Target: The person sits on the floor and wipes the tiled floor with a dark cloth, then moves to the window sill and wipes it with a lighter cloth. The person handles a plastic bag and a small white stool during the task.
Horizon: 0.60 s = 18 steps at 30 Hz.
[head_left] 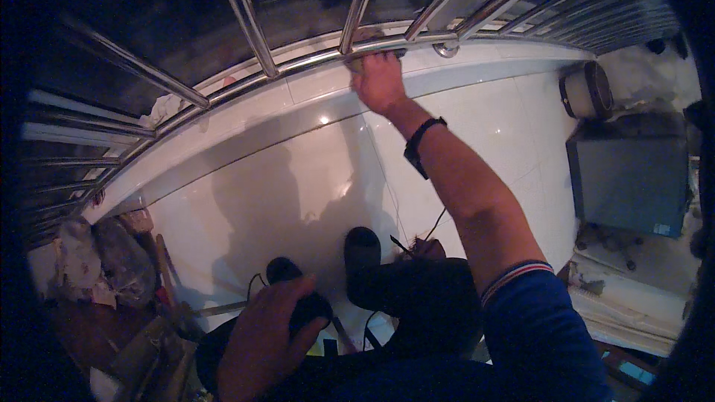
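Observation:
My right hand (381,81) reaches up to the bottom rail (313,60) of a metal railing, its fingers at a small dark object (399,52) on the pale tiled ledge (313,81). What that object is I cannot tell, and the fingertips are partly hidden. A black band (423,145) is round the right wrist. Low in the view, my left hand (268,324) is over my lap, thumb and fingers apart, with nothing seen in it. Beneath the railing stands a low glossy white wall or floor surface with my shadow on it.
At the right are a dark box-like thing (631,173) and a round container (586,90). Plastic bags (120,257) and boards (151,352) lie at the left. A crumpled white cloth or paper (166,109) sits behind the rails. Thin cables run near my feet.

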Each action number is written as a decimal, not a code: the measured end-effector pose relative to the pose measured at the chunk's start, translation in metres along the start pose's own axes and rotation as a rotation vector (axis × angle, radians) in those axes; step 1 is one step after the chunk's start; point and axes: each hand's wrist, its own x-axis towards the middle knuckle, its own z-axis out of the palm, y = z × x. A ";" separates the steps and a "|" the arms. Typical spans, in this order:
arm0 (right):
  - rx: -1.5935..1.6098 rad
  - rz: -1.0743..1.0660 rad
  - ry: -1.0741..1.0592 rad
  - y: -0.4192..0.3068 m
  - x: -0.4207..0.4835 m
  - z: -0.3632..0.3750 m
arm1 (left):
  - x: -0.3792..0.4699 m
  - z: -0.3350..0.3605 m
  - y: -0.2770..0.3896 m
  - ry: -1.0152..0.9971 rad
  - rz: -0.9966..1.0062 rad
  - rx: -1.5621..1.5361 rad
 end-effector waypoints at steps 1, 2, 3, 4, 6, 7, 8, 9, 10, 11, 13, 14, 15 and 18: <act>0.037 0.054 -0.117 -0.011 -0.001 0.001 | 0.001 0.001 0.002 -0.002 -0.016 0.011; 0.050 0.039 -0.076 -0.020 -0.005 0.001 | 0.002 0.001 0.002 0.001 0.007 0.014; 0.059 0.003 -0.010 -0.025 -0.008 0.002 | 0.003 0.002 0.001 0.005 0.029 0.017; 0.061 0.014 -0.036 -0.025 -0.008 0.003 | 0.003 0.002 0.000 0.011 0.033 0.022; 0.064 -0.009 -0.038 -0.016 -0.009 0.003 | 0.001 0.002 -0.003 0.014 0.047 0.013; 0.019 0.006 0.037 -0.007 -0.010 0.004 | -0.002 0.002 -0.004 0.009 0.021 0.007; -0.026 0.019 0.113 0.006 -0.011 0.004 | -0.005 0.002 -0.006 0.030 0.037 0.013; -0.069 0.033 0.189 0.019 -0.012 0.005 | -0.008 0.002 -0.007 0.041 0.033 0.022; -0.156 0.084 0.197 0.034 -0.011 0.005 | -0.012 0.001 -0.008 0.049 0.031 0.034; -0.249 0.194 0.136 0.049 -0.010 0.004 | -0.014 0.000 -0.010 0.034 0.008 0.032; -0.277 0.084 0.252 0.079 -0.005 0.000 | -0.016 -0.001 -0.014 0.000 -0.029 0.031; -0.287 0.058 0.231 0.086 -0.004 0.001 | -0.014 -0.001 -0.017 0.003 -0.026 0.008; -0.294 0.007 0.260 0.090 -0.001 0.002 | -0.012 0.000 -0.021 0.007 -0.023 -0.014; -0.269 -0.062 0.287 0.091 0.011 0.001 | -0.004 0.004 -0.030 0.044 0.013 0.004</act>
